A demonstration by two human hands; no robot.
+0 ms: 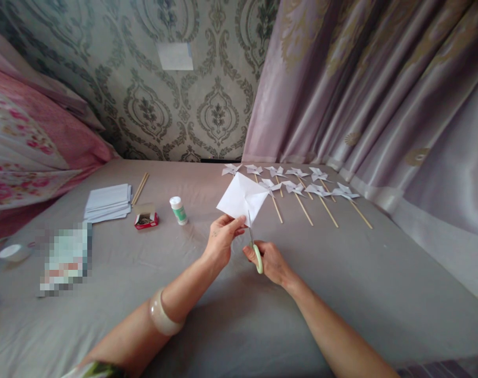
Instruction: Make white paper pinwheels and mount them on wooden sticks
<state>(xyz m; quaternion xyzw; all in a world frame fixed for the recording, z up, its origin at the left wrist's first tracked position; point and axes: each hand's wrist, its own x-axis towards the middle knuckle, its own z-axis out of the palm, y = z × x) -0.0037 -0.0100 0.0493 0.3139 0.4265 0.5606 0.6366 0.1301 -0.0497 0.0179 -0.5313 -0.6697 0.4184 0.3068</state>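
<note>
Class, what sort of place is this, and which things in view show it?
Probably a room in a home, perhaps a bedroom: shiny mauve fabric curtains, grey damask-patterned wallpaper and pink-and-white floral cloth suggest it.

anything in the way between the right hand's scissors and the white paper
Nothing visible stands between them: the scissors in the right hand already have their blades at the lower part of the white paper. The left hand pinches its lower edge close by, just left of the blades.
</note>
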